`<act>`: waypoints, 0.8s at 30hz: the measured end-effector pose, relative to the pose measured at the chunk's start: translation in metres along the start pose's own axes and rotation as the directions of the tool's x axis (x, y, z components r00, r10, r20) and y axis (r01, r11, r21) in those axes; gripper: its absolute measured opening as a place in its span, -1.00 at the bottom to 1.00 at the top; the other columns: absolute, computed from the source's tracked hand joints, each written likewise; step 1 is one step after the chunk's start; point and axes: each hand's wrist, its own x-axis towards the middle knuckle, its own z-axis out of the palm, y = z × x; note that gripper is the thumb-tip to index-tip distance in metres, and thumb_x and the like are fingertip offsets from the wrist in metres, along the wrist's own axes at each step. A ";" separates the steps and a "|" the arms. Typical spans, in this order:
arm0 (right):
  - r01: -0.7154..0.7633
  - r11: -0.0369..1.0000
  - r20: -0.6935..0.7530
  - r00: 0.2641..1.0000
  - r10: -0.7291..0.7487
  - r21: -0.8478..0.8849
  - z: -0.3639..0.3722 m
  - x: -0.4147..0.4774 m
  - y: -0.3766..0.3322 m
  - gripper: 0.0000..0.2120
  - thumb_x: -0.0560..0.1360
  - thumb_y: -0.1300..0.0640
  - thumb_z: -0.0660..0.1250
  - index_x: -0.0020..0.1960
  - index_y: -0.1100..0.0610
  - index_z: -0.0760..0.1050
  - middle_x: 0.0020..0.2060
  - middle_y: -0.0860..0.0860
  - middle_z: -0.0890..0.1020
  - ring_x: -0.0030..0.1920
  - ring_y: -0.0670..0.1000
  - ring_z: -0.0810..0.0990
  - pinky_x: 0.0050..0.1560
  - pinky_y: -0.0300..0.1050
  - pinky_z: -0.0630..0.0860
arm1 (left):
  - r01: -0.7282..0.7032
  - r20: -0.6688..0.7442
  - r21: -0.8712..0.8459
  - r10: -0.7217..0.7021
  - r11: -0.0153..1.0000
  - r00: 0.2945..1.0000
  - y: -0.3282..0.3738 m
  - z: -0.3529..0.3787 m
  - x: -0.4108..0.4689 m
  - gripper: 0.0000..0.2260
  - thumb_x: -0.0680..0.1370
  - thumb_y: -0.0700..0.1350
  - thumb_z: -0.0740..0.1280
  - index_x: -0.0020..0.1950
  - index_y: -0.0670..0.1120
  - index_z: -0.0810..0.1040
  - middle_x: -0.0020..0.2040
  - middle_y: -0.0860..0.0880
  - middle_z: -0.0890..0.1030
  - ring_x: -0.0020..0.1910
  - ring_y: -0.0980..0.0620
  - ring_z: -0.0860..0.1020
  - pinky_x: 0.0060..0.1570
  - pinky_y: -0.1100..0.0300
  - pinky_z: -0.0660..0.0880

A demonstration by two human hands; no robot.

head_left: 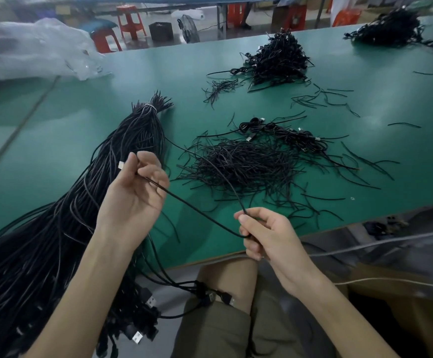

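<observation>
Centre frame, above the green counter [55, 140], the left hand [132, 195] pinches the thin black cable [192, 206] near its pale plug and the right hand [267, 236] grips its bend. Pulling could snag the tied bundle of black cables [138, 135] at left.

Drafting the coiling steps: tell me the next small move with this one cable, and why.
Probably carry the right hand over to the left hand and lay its bend there as a first loop. The left hand pinches the cable beside its small plug, the right hand holds a bend further along, and coiled cables lie beyond the pile of ties.
</observation>
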 end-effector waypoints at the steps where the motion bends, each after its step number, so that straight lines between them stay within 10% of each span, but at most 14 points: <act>1: -0.012 1.000 0.003 1.000 0.012 0.001 0.000 0.000 0.000 -0.87 0.64 0.20 0.34 0.11 0.27 0.56 -0.33 0.00 0.51 -0.46 -0.06 0.37 -0.48 -0.22 0.34 | 0.021 0.039 0.015 -0.022 1.000 0.999 0.001 0.003 -0.003 -0.66 0.77 -0.02 0.09 -0.08 -0.11 0.53 -0.15 0.05 0.61 -0.37 0.14 0.53 -0.20 0.26 0.57; 5: -0.060 0.998 -0.023 0.998 0.061 0.016 -0.002 0.001 -0.006 -0.88 0.65 0.21 0.32 0.12 0.27 0.52 -0.34 0.01 0.53 -0.46 -0.06 0.41 -0.49 -0.21 0.36 | 0.230 0.415 0.372 -0.383 0.899 0.825 0.006 0.016 -0.023 -0.58 0.75 0.01 0.09 -0.12 -0.19 0.57 -0.37 -0.11 0.53 -0.51 -0.06 0.45 -0.46 0.12 0.42; 8: -0.048 0.992 -0.076 0.996 0.056 0.114 -0.001 0.006 -0.020 -0.93 0.66 0.24 0.29 0.07 0.25 0.51 -0.32 0.04 0.57 -0.44 -0.06 0.49 -0.45 -0.21 0.44 | 0.006 0.206 0.962 -0.740 0.273 0.640 0.015 0.018 -0.031 -0.59 0.66 0.11 0.31 -0.10 -0.22 0.66 -0.27 -0.31 0.62 -0.34 -0.26 0.63 -0.34 -0.06 0.55; 10: 0.006 0.976 -0.075 0.997 0.011 0.216 0.004 0.008 -0.031 -0.94 0.67 0.29 0.25 0.05 0.27 0.49 -0.32 0.08 0.59 -0.39 0.00 0.55 -0.41 -0.18 0.51 | -0.149 0.018 0.986 -0.840 -0.075 0.542 0.009 0.016 -0.030 -0.70 0.73 -0.05 0.21 0.10 -0.21 0.67 -0.01 -0.24 0.71 -0.06 -0.20 0.70 -0.06 -0.05 0.62; 13: 0.011 0.913 -0.017 1.000 -0.005 0.409 0.015 0.006 -0.043 -0.91 0.67 0.32 0.21 0.04 0.28 0.49 -0.31 0.10 0.63 -0.35 0.03 0.62 -0.36 -0.20 0.57 | -0.164 -0.153 0.878 -0.587 -0.450 0.795 -0.013 0.015 -0.024 -0.62 0.70 0.13 0.16 0.28 -0.07 0.64 0.15 -0.03 0.71 0.16 -0.01 0.66 0.25 0.04 0.54; 16: -0.051 0.830 0.070 0.997 0.015 0.555 0.025 0.001 -0.048 -0.90 0.65 0.32 0.21 0.06 0.30 0.50 -0.27 0.12 0.67 -0.32 0.00 0.66 -0.33 -0.27 0.59 | -0.045 -0.045 0.956 -0.297 -0.290 0.954 -0.020 0.015 -0.020 -0.57 0.64 0.10 0.15 0.45 -0.02 0.51 0.33 0.14 0.60 0.26 0.33 0.55 0.42 0.17 0.41; 19: -0.171 0.771 0.198 0.978 0.059 0.614 0.036 -0.007 -0.044 -0.91 0.60 0.32 0.24 0.06 0.30 0.51 -0.22 0.17 0.68 -0.30 -0.01 0.69 -0.35 -0.30 0.58 | -0.185 0.171 0.980 -0.166 -0.070 0.971 -0.023 0.017 -0.018 -0.52 0.69 0.05 0.09 0.61 -0.04 0.29 0.55 0.13 0.39 0.50 0.27 0.34 0.54 0.22 0.23; 24: -0.326 0.714 0.293 0.940 0.174 0.620 0.050 -0.010 -0.027 -0.95 0.61 0.35 0.22 0.02 0.25 0.44 -0.25 0.17 0.65 -0.38 -0.03 0.61 -0.43 -0.30 0.51 | -0.218 0.367 0.745 -0.114 0.630 0.923 -0.040 0.024 -0.025 -0.49 0.70 0.08 -0.04 0.46 -0.15 0.49 0.41 -0.07 0.57 0.42 -0.05 0.51 0.37 0.12 0.47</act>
